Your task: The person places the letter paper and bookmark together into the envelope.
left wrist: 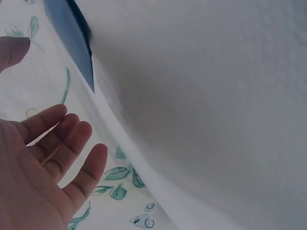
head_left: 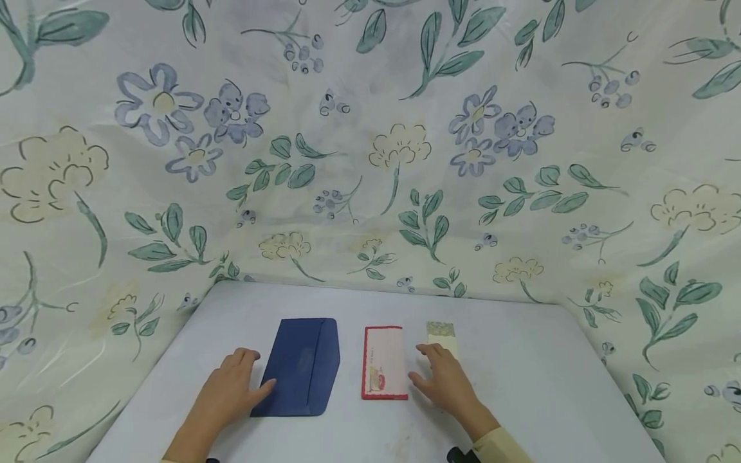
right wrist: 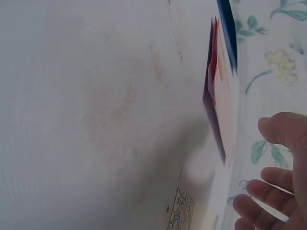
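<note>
Three flat paper things lay in a row on the white bench [head_left: 521, 373], with gaps between them — probably so that each could be lifted without disturbing its neighbour. The red-edged card [head_left: 386, 354] sat in the middle; the blue envelope [head_left: 292, 366] was at nine o'clock from it, and the cream slip [head_left: 441, 333] at about two o'clock. All were near the hands, which likely made for easy reach.

The left hand [head_left: 230, 384] was at roughly eight o'clock from the envelope's middle, fingers loosely bent and gripping nothing; its thumb overlapped the envelope's edge in the head view, though contact could not be told. The right hand [head_left: 447, 382] hovered at about four o'clock from the card, relaxed and holding nothing, and hid the slip's lower end.

The envelope looked like smooth, dark paper, with a long crease down its three o'clock side and a tapering, round-cornered flap beyond. The card was a pale oblong with a small picture toward seven o'clock; from the right wrist its leaves stood slightly parted — folded stiff paper, it seemed. The slip was narrow, with a swirl-patterned band at its twelve o'clock end. Faint brownish smudges marked the bench, and a flower-printed sheet [head_left: 347, 161] hung behind.
</note>
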A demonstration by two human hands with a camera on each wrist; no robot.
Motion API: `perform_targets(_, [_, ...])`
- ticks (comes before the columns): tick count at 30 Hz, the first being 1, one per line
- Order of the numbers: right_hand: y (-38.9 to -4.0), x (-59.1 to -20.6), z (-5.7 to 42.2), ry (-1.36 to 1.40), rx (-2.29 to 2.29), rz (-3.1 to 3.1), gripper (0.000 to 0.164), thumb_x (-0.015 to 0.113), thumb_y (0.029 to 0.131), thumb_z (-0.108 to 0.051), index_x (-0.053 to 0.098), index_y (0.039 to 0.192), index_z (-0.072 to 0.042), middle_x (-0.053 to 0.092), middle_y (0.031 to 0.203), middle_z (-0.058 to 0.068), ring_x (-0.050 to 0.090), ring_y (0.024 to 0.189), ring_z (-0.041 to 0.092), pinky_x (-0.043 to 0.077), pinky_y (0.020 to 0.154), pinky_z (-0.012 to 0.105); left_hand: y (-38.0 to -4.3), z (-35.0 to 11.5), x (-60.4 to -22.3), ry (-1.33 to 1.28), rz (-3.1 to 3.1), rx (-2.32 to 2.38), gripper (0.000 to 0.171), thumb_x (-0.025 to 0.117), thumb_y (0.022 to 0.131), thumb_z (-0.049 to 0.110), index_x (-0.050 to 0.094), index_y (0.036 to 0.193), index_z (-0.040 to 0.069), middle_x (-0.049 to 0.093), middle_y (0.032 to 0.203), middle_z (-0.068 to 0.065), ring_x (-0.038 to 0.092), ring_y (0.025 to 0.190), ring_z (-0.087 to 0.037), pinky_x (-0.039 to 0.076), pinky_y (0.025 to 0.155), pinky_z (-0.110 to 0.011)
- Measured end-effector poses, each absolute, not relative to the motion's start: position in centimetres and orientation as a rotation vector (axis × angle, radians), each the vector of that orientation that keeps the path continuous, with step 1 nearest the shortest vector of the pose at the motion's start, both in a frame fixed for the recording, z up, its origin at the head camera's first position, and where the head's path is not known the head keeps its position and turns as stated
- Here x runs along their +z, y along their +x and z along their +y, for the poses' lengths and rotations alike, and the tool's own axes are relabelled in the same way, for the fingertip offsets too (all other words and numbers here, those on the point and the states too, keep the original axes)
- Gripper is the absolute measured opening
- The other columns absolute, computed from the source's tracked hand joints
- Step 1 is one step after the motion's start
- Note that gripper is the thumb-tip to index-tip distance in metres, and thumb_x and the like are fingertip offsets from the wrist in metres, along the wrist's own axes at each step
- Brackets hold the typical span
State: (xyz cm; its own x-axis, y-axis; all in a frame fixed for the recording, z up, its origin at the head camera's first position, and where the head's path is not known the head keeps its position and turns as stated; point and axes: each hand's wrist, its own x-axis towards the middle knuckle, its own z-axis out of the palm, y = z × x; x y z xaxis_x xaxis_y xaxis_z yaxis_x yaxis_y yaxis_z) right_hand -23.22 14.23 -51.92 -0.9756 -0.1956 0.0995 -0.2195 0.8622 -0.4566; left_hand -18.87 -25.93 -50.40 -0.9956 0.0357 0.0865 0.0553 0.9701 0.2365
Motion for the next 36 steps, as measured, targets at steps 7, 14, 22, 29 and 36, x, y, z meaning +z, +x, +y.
perform_targets(7, [-23.2, -52.0, 13.5, 0.339, 0.749, -3.003, 0.060, 0.080, 0.088, -0.036, 0.059, 0.138, -0.010, 0.060, 0.133, 0.008, 0.058, 0.121, 0.028, 0.051, 0.100, 0.049, -19.0, -25.6, -50.3, -0.089, -3.045, -0.325, 0.071, 0.078, 0.085, 0.046, 0.057, 0.124, -0.009, 0.058, 0.120, -0.024, 0.058, 0.109, -0.042, 0.050, 0.092, -0.057])
perform_targets(14, [-23.2, -51.9, 13.1, 0.394, 0.764, -2.981, 0.059, 0.079, 0.088, -0.036, 0.059, 0.137, -0.009, 0.061, 0.131, 0.008, 0.058, 0.120, 0.028, 0.051, 0.101, 0.049, -19.0, -25.2, -50.3, -0.105, -3.040, -0.319, 0.073, 0.078, 0.084, 0.047, 0.058, 0.126, -0.009, 0.058, 0.121, -0.025, 0.058, 0.110, -0.042, 0.050, 0.092, -0.058])
perform_targets(22, [-23.2, -52.1, 12.4, 0.397, 0.751, -2.986, 0.059, 0.079, 0.088, -0.036, 0.060, 0.136, -0.009, 0.061, 0.132, 0.008, 0.057, 0.122, 0.029, 0.049, 0.103, 0.049, -19.1, -24.6, -50.1, -0.146, -3.031, -0.317, 0.076, 0.079, 0.084, 0.048, 0.057, 0.129, -0.010, 0.058, 0.121, -0.025, 0.058, 0.109, -0.041, 0.051, 0.091, -0.057])
perform_targets(29, [-23.2, -52.0, 11.8, 0.408, 0.752, -3.002, 0.059, 0.079, 0.088, -0.037, 0.060, 0.137, -0.009, 0.060, 0.134, 0.010, 0.057, 0.123, 0.030, 0.048, 0.104, 0.051, -18.9, -24.1, -50.0, -0.167, -3.019, -0.321, 0.079, 0.080, 0.082, 0.050, 0.058, 0.128, -0.009, 0.058, 0.119, -0.024, 0.059, 0.106, -0.041, 0.052, 0.089, -0.057])
perform_targets(36, [-23.2, -52.0, 11.2, 0.419, 0.768, -3.011, 0.059, 0.079, 0.089, -0.037, 0.059, 0.137, -0.010, 0.060, 0.134, 0.009, 0.057, 0.124, 0.030, 0.048, 0.105, 0.051, -18.9, -23.7, -50.4, -0.173, -3.028, -0.337, 0.083, 0.081, 0.079, 0.056, 0.058, 0.128, -0.007, 0.058, 0.120, -0.022, 0.059, 0.108, -0.040, 0.051, 0.090, -0.059])
